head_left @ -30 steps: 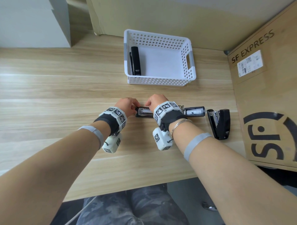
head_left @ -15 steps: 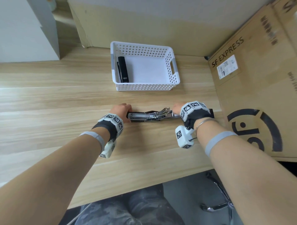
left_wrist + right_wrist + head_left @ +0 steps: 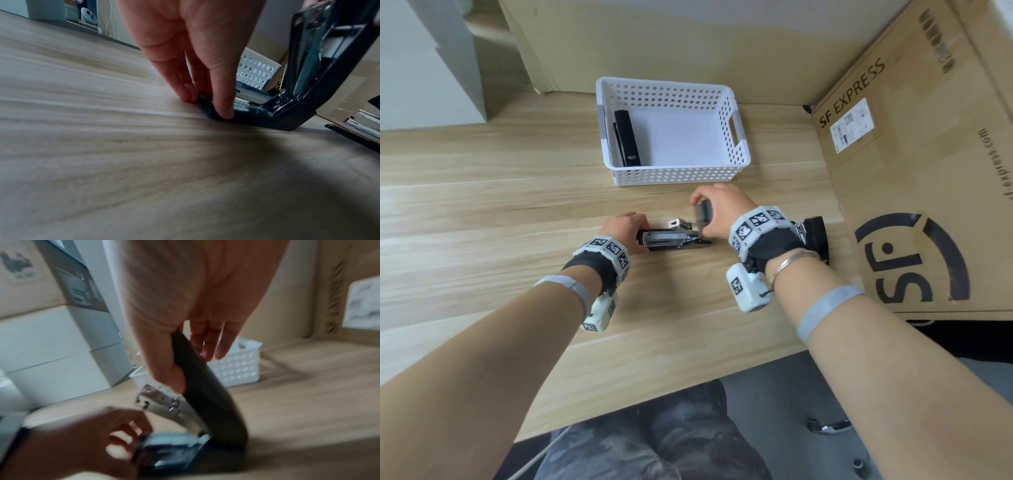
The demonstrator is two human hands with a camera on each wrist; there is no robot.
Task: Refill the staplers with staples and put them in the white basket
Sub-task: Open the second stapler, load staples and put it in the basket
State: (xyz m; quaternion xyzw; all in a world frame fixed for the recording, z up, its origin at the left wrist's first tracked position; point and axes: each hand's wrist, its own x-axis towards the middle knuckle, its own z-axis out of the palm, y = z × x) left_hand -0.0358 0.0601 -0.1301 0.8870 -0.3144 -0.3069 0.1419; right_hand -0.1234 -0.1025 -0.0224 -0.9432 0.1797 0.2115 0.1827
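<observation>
Head view shows the open stapler (image 3: 674, 238) lying on the table (image 3: 482, 212), at 6 o'clock from the white basket (image 3: 739, 150). Left hand (image 3: 625, 229) pinches its base end; right hand (image 3: 719, 214) grips the raised black top cover.

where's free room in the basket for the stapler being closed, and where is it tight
The basket floor is bare from the black stapler along its left wall across to the right handle wall. Bare table lies left of the left hand. It is crowded by the right hand: open stapler, another stapler, then the cardboard box.
</observation>
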